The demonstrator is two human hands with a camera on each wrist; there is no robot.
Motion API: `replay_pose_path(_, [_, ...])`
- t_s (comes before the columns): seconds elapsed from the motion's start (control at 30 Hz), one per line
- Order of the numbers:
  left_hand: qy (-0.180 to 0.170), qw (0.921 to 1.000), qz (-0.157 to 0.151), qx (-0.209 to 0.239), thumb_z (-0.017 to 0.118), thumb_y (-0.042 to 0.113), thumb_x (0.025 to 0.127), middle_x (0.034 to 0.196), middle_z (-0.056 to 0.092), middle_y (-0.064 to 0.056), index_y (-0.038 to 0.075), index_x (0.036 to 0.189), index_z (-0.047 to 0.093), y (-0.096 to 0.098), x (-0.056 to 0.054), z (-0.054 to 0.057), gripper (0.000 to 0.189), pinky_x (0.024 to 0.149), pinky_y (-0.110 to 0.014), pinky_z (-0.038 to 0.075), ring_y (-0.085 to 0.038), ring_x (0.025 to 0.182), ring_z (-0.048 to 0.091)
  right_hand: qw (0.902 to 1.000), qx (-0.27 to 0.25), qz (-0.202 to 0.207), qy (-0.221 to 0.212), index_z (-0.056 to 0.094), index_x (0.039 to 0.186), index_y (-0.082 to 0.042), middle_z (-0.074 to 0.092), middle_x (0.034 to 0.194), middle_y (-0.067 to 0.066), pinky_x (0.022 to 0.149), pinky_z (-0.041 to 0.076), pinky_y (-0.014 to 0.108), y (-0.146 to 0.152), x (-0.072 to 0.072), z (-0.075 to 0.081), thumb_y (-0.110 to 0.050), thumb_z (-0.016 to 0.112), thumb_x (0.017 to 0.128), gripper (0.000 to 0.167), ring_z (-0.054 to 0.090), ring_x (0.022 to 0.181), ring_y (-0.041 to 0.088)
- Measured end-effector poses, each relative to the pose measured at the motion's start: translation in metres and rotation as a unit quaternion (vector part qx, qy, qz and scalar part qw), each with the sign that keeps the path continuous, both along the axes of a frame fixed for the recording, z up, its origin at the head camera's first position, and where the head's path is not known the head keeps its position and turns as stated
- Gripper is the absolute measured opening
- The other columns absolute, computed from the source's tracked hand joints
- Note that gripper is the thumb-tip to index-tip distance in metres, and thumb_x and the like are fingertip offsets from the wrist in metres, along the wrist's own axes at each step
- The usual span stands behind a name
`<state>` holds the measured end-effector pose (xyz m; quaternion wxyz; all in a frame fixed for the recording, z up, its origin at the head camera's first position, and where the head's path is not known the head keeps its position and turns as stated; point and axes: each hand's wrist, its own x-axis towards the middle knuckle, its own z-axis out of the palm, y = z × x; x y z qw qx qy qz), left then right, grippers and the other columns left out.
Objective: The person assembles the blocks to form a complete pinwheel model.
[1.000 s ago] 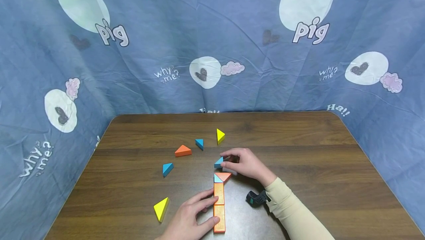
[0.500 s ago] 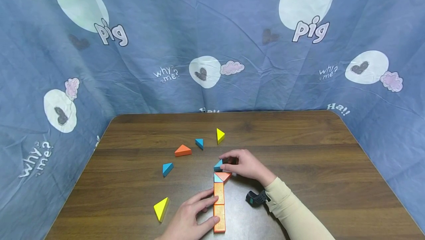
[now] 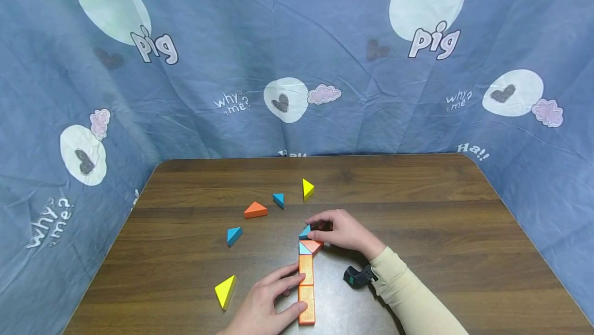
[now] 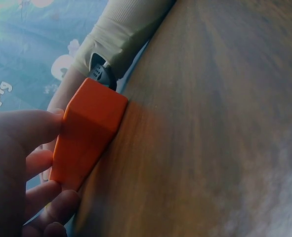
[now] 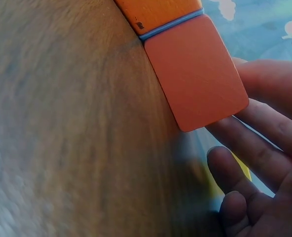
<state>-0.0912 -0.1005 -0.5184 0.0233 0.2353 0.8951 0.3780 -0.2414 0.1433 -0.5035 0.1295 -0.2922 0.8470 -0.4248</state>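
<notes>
Two orange rectangular blocks (image 3: pixel 306 304) lie end to end in the head view. At their far end sit a light-blue triangular block (image 3: pixel 304 248) and an orange triangular block (image 3: pixel 313 246). My left hand (image 3: pixel 270 296) rests thumb and fingertips along the left side of the rectangular blocks; the left wrist view shows those fingers on the orange side face (image 4: pixel 84 143). With thumb and fingers, my right hand (image 3: pixel 343 232) pinches a blue triangular block (image 3: pixel 304 232) just beyond the row. In the right wrist view an orange face (image 5: pixel 197 74) hides that blue piece.
Left of the row lie yellow (image 3: pixel 225 292), blue (image 3: pixel 234 236) and orange (image 3: pixel 256 210) triangular blocks. Another blue triangle (image 3: pixel 278 200) and a yellow one (image 3: pixel 308 189) lie farther back. A black device (image 3: pixel 358 277) sits at the right wrist. A blue printed cloth (image 3: pixel 297 41) hangs behind.
My right hand has brought the blue triangular block slightly nearer, down to the far end of the row. The left hand and the other blocks stay put.
</notes>
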Motion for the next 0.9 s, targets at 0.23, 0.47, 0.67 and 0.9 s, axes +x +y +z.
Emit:
replay_pose_path(0.23, [0.003, 1.0, 0.0, 0.0, 0.063, 0.056, 0.092, 0.144, 0.049, 0.013, 0.028, 0.133, 0.064, 0.0009, -0.0006, 0.0002, 0.049, 0.099, -0.041, 0.046, -0.013, 0.128, 0.05, 1.0, 0.002, 0.003, 0.002, 0.072, 0.12, -0.02, 0.069, 0.092, -0.015, 0.063, 0.053, 0.03, 0.0002, 0.0001, 0.0003, -0.041, 0.07, 0.091, 0.036, 0.062, 0.072, 0.01])
replay_pose_path(0.47, [-0.009, 1.0, 0.0, -0.004, 0.063, 0.055, 0.092, 0.144, 0.049, 0.012, 0.029, 0.133, 0.064, 0.0006, -0.0005, 0.0016, 0.049, 0.099, -0.042, 0.046, -0.014, 0.128, 0.05, 0.9999, 0.006, 0.01, 0.005, 0.072, 0.121, -0.02, 0.069, 0.095, -0.017, 0.069, 0.053, 0.03, -0.0004, 0.0004, 0.0003, -0.04, 0.07, 0.092, 0.036, 0.063, 0.08, 0.008])
replay_pose_path(0.67, [-0.028, 0.9996, 0.0, -0.003, 0.061, 0.057, 0.093, 0.145, 0.048, 0.013, 0.029, 0.134, 0.063, 0.0004, -0.0007, 0.0024, 0.05, 0.099, -0.043, 0.046, -0.014, 0.129, 0.049, 0.9998, -0.004, 0.016, 0.01, 0.071, 0.122, -0.019, 0.068, 0.099, -0.017, 0.074, 0.052, 0.03, -0.0001, 0.0, 0.0006, -0.041, 0.069, 0.092, 0.037, 0.063, 0.086, 0.006])
replay_pose_path(0.9, [-0.04, 0.9992, -0.002, 0.001, 0.06, 0.058, 0.093, 0.145, 0.048, 0.012, 0.028, 0.135, 0.062, 0.0002, -0.0009, 0.0024, 0.051, 0.095, -0.039, 0.048, -0.011, 0.123, 0.052, 0.9998, -0.002, 0.018, 0.007, 0.071, 0.122, -0.019, 0.069, 0.101, -0.017, 0.075, 0.053, 0.03, 0.0005, -0.0002, -0.0006, -0.041, 0.068, 0.093, 0.037, 0.064, 0.087, 0.006])
